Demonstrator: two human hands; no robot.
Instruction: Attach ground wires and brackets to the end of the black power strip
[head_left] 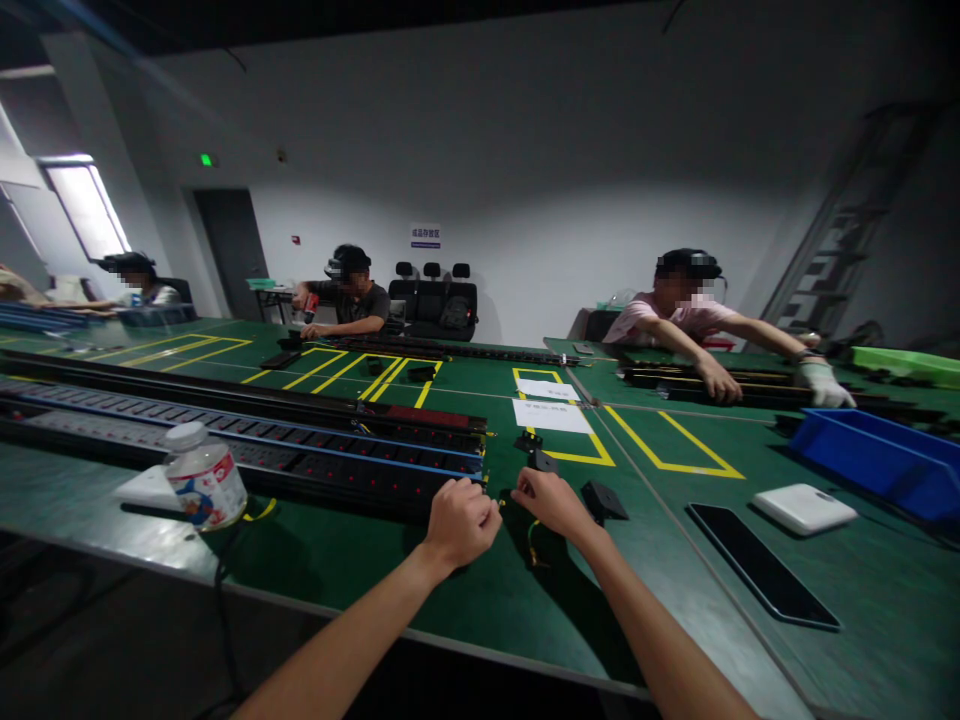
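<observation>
My left hand is closed at the right end of the long black strips, which carry rows of sockets with red dots. Whatever its curled fingers hold is hidden. My right hand is also closed, a little to the right, its fingertips pinched near a thin yellow-green wire. What sits in that pinch is too small to make out. Just behind my right hand lies a small black part, and a black block rests to the right of it.
A labelled jar stands on the left by a white box. Right are a dark phone, a white device and a blue bin. White papers lie ahead. Several people sit opposite, one reaching over black strips.
</observation>
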